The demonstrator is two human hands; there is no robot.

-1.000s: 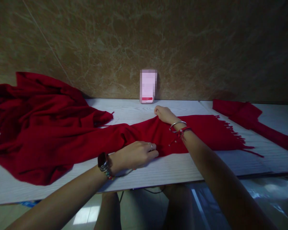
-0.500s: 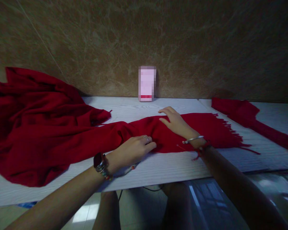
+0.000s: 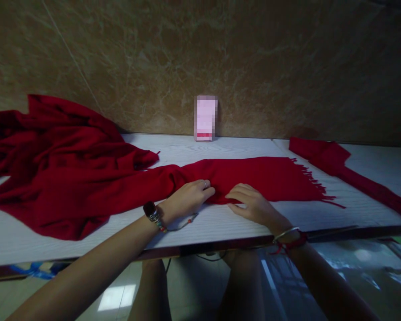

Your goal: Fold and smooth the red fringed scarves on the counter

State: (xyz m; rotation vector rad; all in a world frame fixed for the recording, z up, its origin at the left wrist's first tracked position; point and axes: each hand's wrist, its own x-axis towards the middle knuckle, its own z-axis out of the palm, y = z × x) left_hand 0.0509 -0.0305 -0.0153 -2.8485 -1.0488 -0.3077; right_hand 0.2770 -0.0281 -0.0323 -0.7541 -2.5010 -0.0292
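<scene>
A long red scarf (image 3: 254, 176) with a fringed right end lies across the white wood-grain table, its left part heaped in loose folds. My left hand (image 3: 192, 196), with a ring on one finger, is closed on the scarf near its middle, where the cloth bunches; its fingertips are partly hidden. Just to the right, my right hand (image 3: 252, 205) rests at the scarf's near edge. Its fingers are bent over the cloth, and the thumb stands apart from them, so it is open.
A second red cloth strip (image 3: 321, 154) lies on the table's right side. Against the brown marbled wall (image 3: 200, 53) leans a phone-sized blurred pink object (image 3: 205, 118). The white table (image 3: 120, 236) ends just before my knees, with a tiled floor below.
My right hand has come from above the scarf's far side to its near edge. My left hand stays at about the same spot on the cloth. The view has shifted slightly.
</scene>
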